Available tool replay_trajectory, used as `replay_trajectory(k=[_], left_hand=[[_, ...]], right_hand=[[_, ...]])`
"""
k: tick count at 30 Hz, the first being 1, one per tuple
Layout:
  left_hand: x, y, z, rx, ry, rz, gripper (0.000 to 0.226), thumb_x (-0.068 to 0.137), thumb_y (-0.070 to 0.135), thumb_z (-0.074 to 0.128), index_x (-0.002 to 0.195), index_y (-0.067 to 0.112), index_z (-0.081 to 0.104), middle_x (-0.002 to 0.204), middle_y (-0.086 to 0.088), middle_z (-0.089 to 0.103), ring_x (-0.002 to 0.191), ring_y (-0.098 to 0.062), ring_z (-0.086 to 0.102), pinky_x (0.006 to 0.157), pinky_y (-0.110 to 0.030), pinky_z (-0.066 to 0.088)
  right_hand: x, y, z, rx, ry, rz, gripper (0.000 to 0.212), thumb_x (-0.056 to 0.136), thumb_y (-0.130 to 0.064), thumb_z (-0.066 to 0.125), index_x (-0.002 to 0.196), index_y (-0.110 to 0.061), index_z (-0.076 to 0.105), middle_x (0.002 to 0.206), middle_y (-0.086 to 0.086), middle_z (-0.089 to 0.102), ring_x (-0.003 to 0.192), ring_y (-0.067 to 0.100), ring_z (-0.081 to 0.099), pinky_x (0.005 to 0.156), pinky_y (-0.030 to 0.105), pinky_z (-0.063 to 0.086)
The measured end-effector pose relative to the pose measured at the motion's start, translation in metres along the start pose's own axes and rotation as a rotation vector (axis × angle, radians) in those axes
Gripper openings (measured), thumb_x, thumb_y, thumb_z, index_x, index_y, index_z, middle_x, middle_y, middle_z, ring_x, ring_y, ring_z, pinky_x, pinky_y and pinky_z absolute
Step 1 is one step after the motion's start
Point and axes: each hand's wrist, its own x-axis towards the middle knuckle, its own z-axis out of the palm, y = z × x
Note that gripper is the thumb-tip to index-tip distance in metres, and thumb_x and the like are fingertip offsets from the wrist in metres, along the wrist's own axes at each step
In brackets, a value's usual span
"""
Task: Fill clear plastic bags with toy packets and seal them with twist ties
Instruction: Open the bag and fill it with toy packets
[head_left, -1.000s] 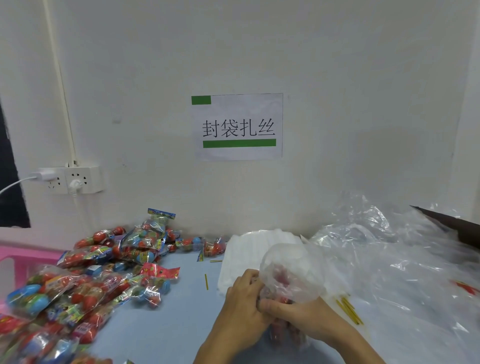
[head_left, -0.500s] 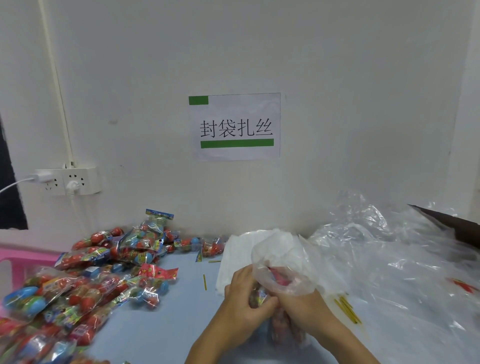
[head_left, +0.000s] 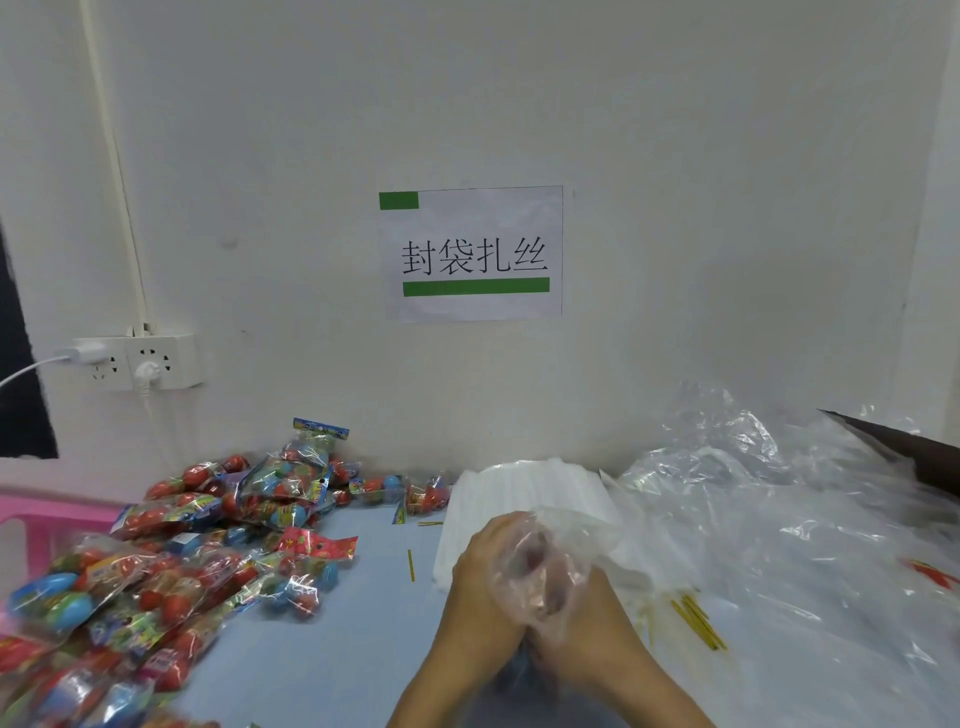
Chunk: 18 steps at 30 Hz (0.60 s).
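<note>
I see the crinkled clear plastic bag (head_left: 540, 571) holding reddish toy packets; my left hand (head_left: 483, 587) and right hand (head_left: 597, 618) both curl fingers round it at 6 o'clock.

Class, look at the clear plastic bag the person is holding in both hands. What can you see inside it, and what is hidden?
Inside the clear plastic bag, gripped by the left hand and right hand, only blurred reddish shapes show. Crumpled plastic and fingers cover the rest, so the contents cannot be identified or counted.

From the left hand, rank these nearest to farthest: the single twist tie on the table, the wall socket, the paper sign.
1. Twist tie, just left of the left hand on the table.
2. Paper sign, on the wall above.
3. Wall socket, far left on the wall.
</note>
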Motion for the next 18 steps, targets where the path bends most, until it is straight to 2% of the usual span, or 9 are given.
replay_trajectory(k=[1,2,4,5,7,10,14,16,18], left_hand=[[0.0,0.004,-0.001,-0.048,0.019,-0.018,0.024,0.074,0.037,0.08,0.095,0.029,0.071,0.103,0.005,0.072,0.098,-0.003,0.068,0.083,-0.02,0.054],[0.001,0.009,-0.001,-0.081,0.034,-0.029,0.024,0.072,0.047,0.077,0.084,0.027,0.07,0.089,0.004,0.072,0.083,-0.002,0.068,0.073,-0.017,0.052],[0.001,0.014,-0.002,-0.09,0.03,-0.02,0.027,0.065,0.05,0.066,0.074,0.025,0.061,0.07,0.006,0.067,0.066,-0.002,0.06,0.061,-0.016,0.048],[0.002,0.015,-0.003,-0.099,0.039,-0.013,0.022,0.064,0.045,0.066,0.073,0.026,0.059,0.068,0.007,0.066,0.064,-0.002,0.058,0.059,-0.016,0.047],[0.005,0.016,-0.006,-0.143,0.06,-0.026,0.014,0.076,0.026,0.074,0.077,0.022,0.06,0.073,0.004,0.072,0.068,-0.007,0.066,0.056,-0.018,0.05],[0.009,0.017,-0.008,-0.283,0.084,-0.1,0.012,0.088,0.002,0.066,0.087,0.012,0.059,0.081,-0.004,0.075,0.071,-0.017,0.072,0.055,-0.023,0.054],[0.013,0.025,-0.007,-0.352,0.097,-0.174,0.013,0.097,0.022,0.061,0.087,0.019,0.055,0.064,-0.007,0.064,0.05,-0.016,0.06,0.045,-0.023,0.048],[0.016,0.029,-0.006,-0.339,0.072,-0.19,0.018,0.1,0.032,0.055,0.09,0.017,0.051,0.059,-0.003,0.059,0.044,-0.015,0.054,0.041,-0.02,0.042],[0.019,0.03,-0.006,-0.283,0.042,-0.176,0.014,0.102,0.025,0.051,0.092,0.016,0.049,0.056,0.003,0.055,0.043,-0.012,0.051,0.04,-0.017,0.039]], right_hand=[[0.0,-0.006,0.003,0.024,-0.103,-0.05,0.018,0.067,-0.025,0.075,0.08,-0.029,0.063,0.074,-0.005,0.068,0.072,0.007,0.067,0.079,0.041,0.057],[0.006,-0.008,0.007,0.007,-0.095,0.009,0.012,0.07,-0.031,0.061,0.081,-0.03,0.064,0.075,-0.005,0.07,0.072,0.007,0.068,0.073,0.043,0.058],[0.006,-0.006,0.005,0.029,-0.113,0.09,0.024,0.066,-0.036,0.054,0.087,-0.03,0.066,0.079,-0.006,0.073,0.075,0.006,0.07,0.068,0.036,0.059],[0.008,-0.007,0.008,0.097,-0.115,0.107,0.027,0.066,-0.037,0.056,0.09,-0.032,0.067,0.081,-0.007,0.074,0.075,0.005,0.07,0.067,0.032,0.059],[0.005,-0.009,0.006,0.167,-0.13,0.12,0.026,0.07,-0.041,0.065,0.095,-0.033,0.068,0.083,-0.009,0.075,0.074,0.005,0.071,0.066,0.027,0.057],[0.005,-0.011,0.004,0.221,-0.123,0.123,0.022,0.072,-0.048,0.07,0.088,-0.034,0.068,0.077,-0.011,0.073,0.068,0.002,0.069,0.062,0.019,0.051],[0.004,-0.01,0.0,0.252,-0.132,0.163,0.034,0.066,-0.053,0.076,0.088,-0.029,0.069,0.084,-0.008,0.074,0.076,0.005,0.07,0.068,0.021,0.055],[0.004,-0.008,-0.001,0.261,-0.165,0.186,0.037,0.065,-0.053,0.078,0.091,-0.029,0.068,0.087,-0.012,0.074,0.077,0.002,0.07,0.067,0.017,0.052],[0.004,-0.009,-0.004,0.248,-0.206,0.188,0.037,0.068,-0.052,0.079,0.095,-0.03,0.067,0.089,-0.014,0.074,0.079,0.001,0.07,0.067,0.014,0.05]])
